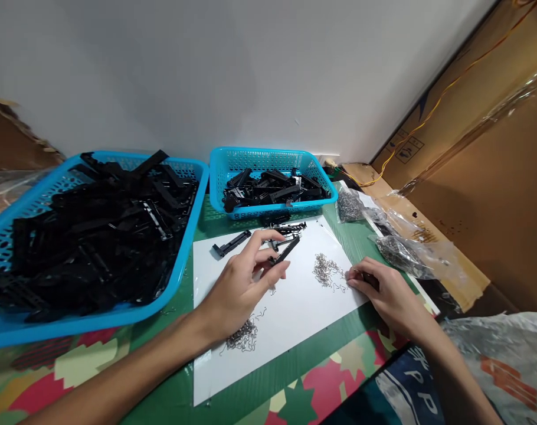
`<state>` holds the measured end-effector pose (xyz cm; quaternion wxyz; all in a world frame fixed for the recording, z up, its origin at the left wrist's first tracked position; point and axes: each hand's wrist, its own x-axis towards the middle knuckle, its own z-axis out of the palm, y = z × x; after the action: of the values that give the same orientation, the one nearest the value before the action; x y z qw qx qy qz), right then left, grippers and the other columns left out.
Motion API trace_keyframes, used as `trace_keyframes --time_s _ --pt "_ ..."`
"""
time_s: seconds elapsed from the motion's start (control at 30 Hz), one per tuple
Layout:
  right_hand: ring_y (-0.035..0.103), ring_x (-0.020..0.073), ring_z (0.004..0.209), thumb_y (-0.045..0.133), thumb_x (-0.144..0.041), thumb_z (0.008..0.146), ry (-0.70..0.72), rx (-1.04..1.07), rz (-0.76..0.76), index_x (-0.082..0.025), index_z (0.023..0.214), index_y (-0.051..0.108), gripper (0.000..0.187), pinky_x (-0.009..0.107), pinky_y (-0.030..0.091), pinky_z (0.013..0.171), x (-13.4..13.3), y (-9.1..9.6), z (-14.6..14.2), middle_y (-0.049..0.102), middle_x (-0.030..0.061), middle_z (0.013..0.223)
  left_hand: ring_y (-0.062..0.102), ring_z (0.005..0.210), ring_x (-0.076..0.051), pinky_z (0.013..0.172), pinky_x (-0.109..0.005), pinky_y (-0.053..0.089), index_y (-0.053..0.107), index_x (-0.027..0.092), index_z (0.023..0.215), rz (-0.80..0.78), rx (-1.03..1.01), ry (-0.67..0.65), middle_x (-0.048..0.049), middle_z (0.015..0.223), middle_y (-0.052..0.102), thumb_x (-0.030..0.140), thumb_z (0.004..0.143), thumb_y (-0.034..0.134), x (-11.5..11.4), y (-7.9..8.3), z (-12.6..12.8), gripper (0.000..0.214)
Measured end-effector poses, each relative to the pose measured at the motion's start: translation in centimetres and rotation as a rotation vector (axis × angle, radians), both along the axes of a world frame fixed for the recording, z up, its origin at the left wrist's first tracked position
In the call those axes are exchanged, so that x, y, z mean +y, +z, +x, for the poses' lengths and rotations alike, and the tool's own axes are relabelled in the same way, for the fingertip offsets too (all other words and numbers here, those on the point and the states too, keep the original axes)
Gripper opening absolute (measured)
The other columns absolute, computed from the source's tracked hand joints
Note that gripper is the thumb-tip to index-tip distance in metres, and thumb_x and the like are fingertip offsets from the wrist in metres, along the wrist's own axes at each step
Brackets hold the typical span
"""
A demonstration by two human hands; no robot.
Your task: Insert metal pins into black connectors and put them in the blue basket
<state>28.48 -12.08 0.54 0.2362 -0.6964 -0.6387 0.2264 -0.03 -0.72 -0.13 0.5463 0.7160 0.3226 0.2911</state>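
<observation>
My left hand [244, 280] pinches a slim black plastic part [285, 251] over a white sheet [290, 319]. My right hand [386, 292] rests at the sheet's right edge, fingertips closed at the rim of a small heap of thin wire springs [325, 270]; whether a spring is between them is not visible. A second heap of springs [242, 337] lies below my left wrist. A loose black part [231, 243] and a few more black parts [288, 228] lie at the sheet's far end.
A big blue basket [95, 319] heaped with black parts stands at left. A smaller blue basket [268, 162] with black parts stands behind the sheet. Clear bags of springs [399, 254] lie at right on cardboard. A plastic bag [507, 354] lies at bottom right.
</observation>
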Motion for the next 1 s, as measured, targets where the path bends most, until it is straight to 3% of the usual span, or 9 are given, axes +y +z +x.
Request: trace_keyframes --time_s 0.1,0.23,0.4,0.57,0.7,0.83,1.0 --pt "0.068 0.0209 0.08 0.057 -0.027 0.103 -0.012 0.017 0.004 -0.022 0.087 0.068 0.02 0.032 0.048 0.073 -0.4 -0.4 -0.1 0.072 0.0057 0.091 0.059 0.074 -0.015 0.069 -0.028 0.043 0.061 0.023 0.119 0.029 0.001 0.002 0.0025 0.081 0.066 0.043 0.105 0.063 0.1 -0.2 0.0 0.025" --pt "0.067 0.0224 0.081 0.061 -0.033 0.101 -0.047 0.062 0.013 -0.022 0.088 0.071 0.019 0.033 0.048 0.073 -0.7 -0.5 -0.2 0.072 0.0066 0.092 0.057 0.079 -0.015 0.071 -0.028 0.042 0.074 0.023 0.111 0.161 0.039 0.01 -0.0012 0.096 0.07 0.034 0.103 0.065 0.1 0.0 -0.1 0.016" --pt "0.065 0.0223 0.083 0.06 -0.034 0.099 -0.05 0.092 -0.05 -0.022 0.086 0.07 0.02 0.033 0.046 0.076 -0.8 -0.6 0.2 0.071 0.0057 0.091 0.057 0.085 -0.016 0.073 -0.029 0.043 0.074 0.024 0.113 0.206 0.05 -0.009 -0.0024 0.101 0.066 0.029 0.106 0.059 0.1 0.2 -0.1 0.017" --pt "0.055 0.0185 0.073 0.062 -0.039 0.1 -0.072 0.224 -0.057 -0.022 0.086 0.063 0.022 0.03 0.04 0.066 -0.3 0.4 0.3 0.064 0.0021 0.081 0.057 0.088 -0.017 0.076 -0.029 0.044 0.071 0.024 0.111 0.188 0.051 -0.055 -0.0022 0.101 0.063 0.03 0.107 0.056 0.1 0.2 -0.3 0.016" --pt "0.051 0.0153 0.074 0.07 -0.041 0.099 -0.056 0.571 0.063 -0.022 0.089 0.065 0.022 0.027 0.038 0.065 1.6 1.6 -2.6 0.059 0.0 0.082 0.052 0.079 -0.014 0.071 -0.028 0.041 0.072 0.023 0.109 0.164 0.039 -0.078 -0.001 0.097 0.06 0.029 0.106 0.059 0.0 0.5 -0.3 0.016" --pt "0.046 0.0127 0.071 0.078 -0.037 0.094 0.004 0.927 0.155 -0.021 0.085 0.068 0.021 0.026 0.036 0.063 3.9 1.5 -7.4 0.055 -0.0019 0.081 0.045 0.071 -0.012 0.065 -0.027 0.035 0.078 0.023 0.11 0.118 -0.024 -0.083 0.0013 0.088 0.055 0.032 0.1 0.07 -0.1 0.6 -0.1 0.015" --pt "0.043 0.0118 0.071 0.081 -0.034 0.092 0.004 1.086 0.119 -0.021 0.081 0.069 0.021 0.026 0.037 0.067 5.1 0.4 -10.8 0.054 -0.0027 0.079 0.05 0.077 -0.014 0.066 -0.027 0.036 0.079 0.021 0.107 0.084 -0.127 -0.02 0.0009 0.086 0.056 0.03 0.099 0.073 -0.2 0.3 -0.1 0.013"
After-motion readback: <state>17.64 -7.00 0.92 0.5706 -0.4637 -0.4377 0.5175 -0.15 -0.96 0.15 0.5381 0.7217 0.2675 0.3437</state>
